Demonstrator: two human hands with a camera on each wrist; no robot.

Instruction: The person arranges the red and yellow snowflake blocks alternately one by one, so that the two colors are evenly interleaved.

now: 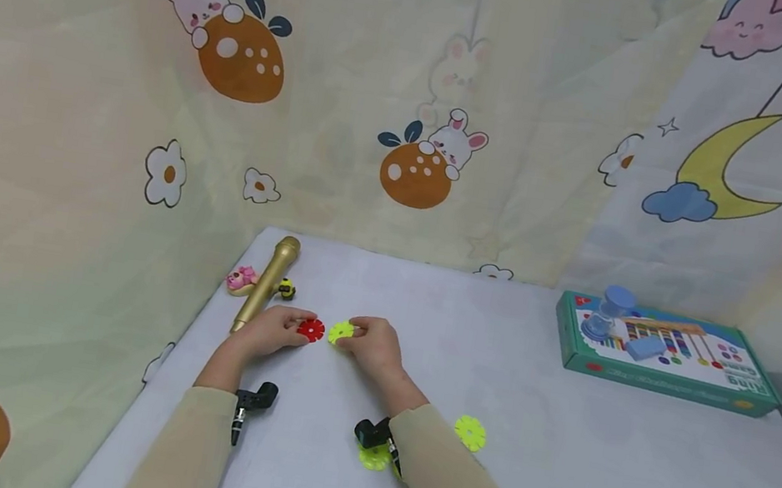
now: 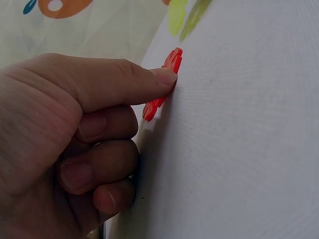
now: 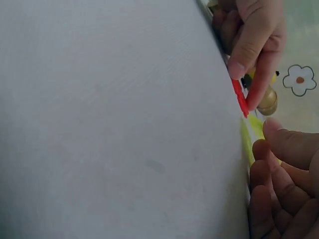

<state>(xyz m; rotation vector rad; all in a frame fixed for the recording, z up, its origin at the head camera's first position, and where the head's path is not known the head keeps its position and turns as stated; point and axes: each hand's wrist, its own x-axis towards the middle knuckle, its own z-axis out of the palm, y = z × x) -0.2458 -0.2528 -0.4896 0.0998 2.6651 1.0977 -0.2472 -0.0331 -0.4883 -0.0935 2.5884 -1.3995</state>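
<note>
Between thumb and fingers, my left hand (image 1: 272, 330) pinches a red flower-shaped plastic disc (image 1: 311, 330). In the left wrist view that red disc (image 2: 173, 62) stands tilted just over the white surface. A yellow-green disc (image 1: 341, 332) of the same kind is pinched by my right hand (image 1: 375, 349), a little to the right of the red one. A narrow gap separates the two discs in the head view. The right wrist view shows both hands, with the yellow disc (image 3: 255, 127) partly hidden by my right fingers (image 3: 289, 144).
A golden microphone (image 1: 268, 280) lies left, beside a pink toy (image 1: 241, 280) and a small yellow-black toy (image 1: 286, 289). Loose yellow-green discs (image 1: 471, 433) lie near my right forearm, some partly covered. A green box (image 1: 670, 353) at back right carries a blue-capped container (image 1: 608, 312) and blue block (image 1: 645, 348).
</note>
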